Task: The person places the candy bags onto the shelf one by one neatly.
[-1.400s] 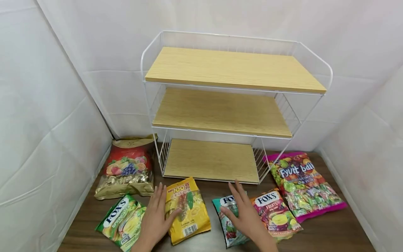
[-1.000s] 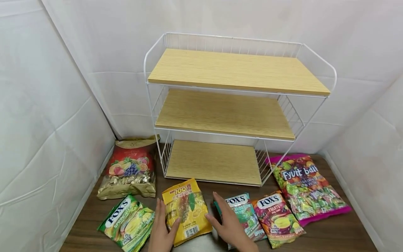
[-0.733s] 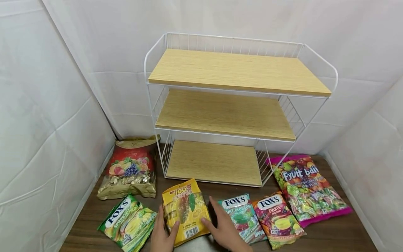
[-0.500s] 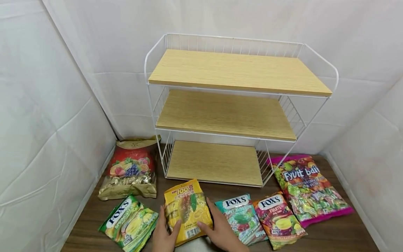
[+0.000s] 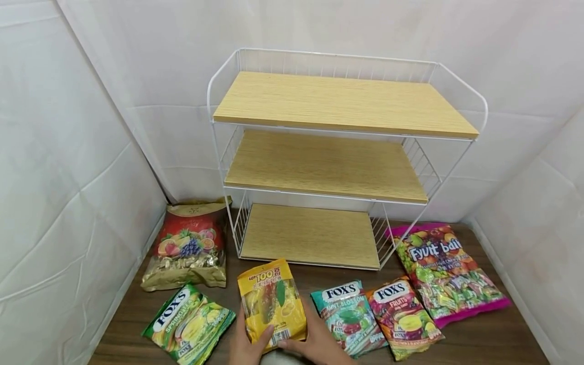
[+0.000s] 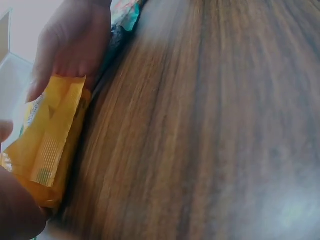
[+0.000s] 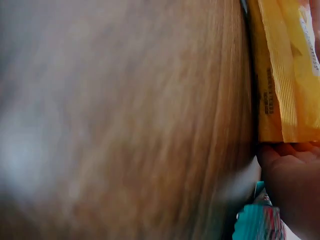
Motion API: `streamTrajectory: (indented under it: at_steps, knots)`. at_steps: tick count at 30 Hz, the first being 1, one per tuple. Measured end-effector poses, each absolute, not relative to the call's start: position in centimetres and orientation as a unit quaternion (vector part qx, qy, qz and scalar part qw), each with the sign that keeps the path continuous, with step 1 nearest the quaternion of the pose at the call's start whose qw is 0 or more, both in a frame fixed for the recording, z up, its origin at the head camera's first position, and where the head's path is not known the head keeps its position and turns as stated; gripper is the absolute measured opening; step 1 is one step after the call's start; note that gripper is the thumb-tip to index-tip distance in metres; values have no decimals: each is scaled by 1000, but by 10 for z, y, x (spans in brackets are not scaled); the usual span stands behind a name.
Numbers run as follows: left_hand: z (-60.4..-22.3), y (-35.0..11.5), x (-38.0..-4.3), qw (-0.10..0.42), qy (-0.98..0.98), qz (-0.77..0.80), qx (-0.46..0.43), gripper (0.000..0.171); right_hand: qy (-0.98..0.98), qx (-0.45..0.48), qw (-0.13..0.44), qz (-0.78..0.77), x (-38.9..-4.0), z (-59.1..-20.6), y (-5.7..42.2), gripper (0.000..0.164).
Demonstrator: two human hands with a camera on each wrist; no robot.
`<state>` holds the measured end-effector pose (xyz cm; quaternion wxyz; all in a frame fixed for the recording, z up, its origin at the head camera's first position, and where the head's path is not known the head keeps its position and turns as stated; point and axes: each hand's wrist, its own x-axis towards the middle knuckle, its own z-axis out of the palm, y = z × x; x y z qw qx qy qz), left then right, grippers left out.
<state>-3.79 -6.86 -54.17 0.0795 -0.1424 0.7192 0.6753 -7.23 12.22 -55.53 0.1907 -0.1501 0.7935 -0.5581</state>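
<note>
A yellow LOT 100 candy bag (image 5: 272, 304) lies between both hands at the front of the table. My left hand (image 5: 248, 344) holds its left side, thumb on the lower front. On the opposite side my right hand (image 5: 319, 340) grips it, thumb near the barcode. Fingers reach round the edges and are partly hidden by the bag. The left wrist view shows the bag's end seam (image 6: 60, 132) close to the wood. In the right wrist view, the right hand's fingers (image 7: 290, 150) tuck against the bag's side.
A white wire rack with three wooden shelves (image 5: 342, 104) stands behind. To the left lie a green Fox's bag (image 5: 189, 324) and a red-gold candy bag (image 5: 189, 243). Rightward are a teal Fox's bag (image 5: 349, 319), an orange Fox's bag (image 5: 406, 319) and a pink-edged Fyuit bag (image 5: 449, 274).
Both hands have come in from either side and closed on the yellow candy bag. The right hand moved left, off the teal bag. The yellow bag has shifted only slightly.
</note>
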Motion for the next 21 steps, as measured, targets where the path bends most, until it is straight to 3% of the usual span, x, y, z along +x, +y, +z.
streamTrajectory:
  at_steps: [5,10,15,21]
  knots:
    - [-542,-73,-37,104,740,657,-101,102,778,-167,218,-565,-74,-557,127,91]
    - [-545,-80,-42,118,777,616,-47,111,793,-207,210,-533,-77,-558,130,97]
    - [-545,-91,-47,158,813,560,14,120,807,-226,201,-507,-77,-556,133,89]
    - [-540,-98,-48,201,831,516,60,104,817,-249,160,-496,-73,-551,132,82]
